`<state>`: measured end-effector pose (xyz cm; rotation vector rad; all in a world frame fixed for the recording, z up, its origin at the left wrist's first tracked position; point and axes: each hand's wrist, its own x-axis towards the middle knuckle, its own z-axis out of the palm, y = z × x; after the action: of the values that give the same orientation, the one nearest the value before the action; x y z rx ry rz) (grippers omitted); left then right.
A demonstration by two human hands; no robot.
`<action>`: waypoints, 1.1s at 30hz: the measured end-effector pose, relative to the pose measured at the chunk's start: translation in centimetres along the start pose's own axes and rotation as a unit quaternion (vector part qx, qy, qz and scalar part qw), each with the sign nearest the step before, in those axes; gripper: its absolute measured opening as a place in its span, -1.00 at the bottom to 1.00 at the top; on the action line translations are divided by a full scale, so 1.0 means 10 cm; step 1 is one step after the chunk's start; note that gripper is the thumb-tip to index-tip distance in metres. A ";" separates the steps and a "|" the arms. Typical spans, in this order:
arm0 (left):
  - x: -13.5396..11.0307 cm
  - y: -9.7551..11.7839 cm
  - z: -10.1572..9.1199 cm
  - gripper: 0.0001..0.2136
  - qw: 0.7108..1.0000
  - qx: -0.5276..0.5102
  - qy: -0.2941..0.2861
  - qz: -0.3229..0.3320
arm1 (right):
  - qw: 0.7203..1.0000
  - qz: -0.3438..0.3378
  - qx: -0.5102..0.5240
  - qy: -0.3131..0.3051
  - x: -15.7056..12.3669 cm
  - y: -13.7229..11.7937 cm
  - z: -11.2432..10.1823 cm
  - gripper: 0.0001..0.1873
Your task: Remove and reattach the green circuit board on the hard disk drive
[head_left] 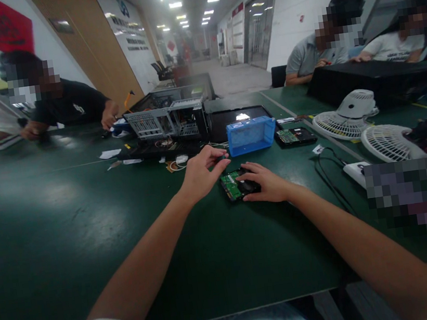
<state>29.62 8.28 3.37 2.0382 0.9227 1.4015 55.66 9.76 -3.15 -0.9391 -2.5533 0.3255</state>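
We see the right hand (265,182) spread flat on the hard drive (235,186), the left hand (201,172) pinching 1 small dark tool (221,158) above it.

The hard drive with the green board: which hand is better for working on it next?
Probably the left. The left hand hovers just above the hard drive, pinching something small and dark. The right hand lies flat on the drive, seemingly holding it against the green table.
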 end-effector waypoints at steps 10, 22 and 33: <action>0.04 0.08 -0.09 -0.82 0.980 0.183 0.002 0.072 | 1.000 0.002 0.010 0.000 0.00 -0.01 0.00 -0.29; 0.06 0.05 -0.09 -0.74 0.974 0.194 -0.007 0.117 | 1.000 0.003 0.008 -0.001 0.00 0.00 -0.01 -0.30; 0.03 0.00 -0.05 -0.77 0.979 0.179 0.004 0.101 | 1.000 0.005 0.005 -0.001 -0.01 0.01 0.00 -0.29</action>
<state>29.17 8.53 3.69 2.4538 1.0579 1.4295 55.73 9.78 -3.20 -0.9473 -2.5473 0.3421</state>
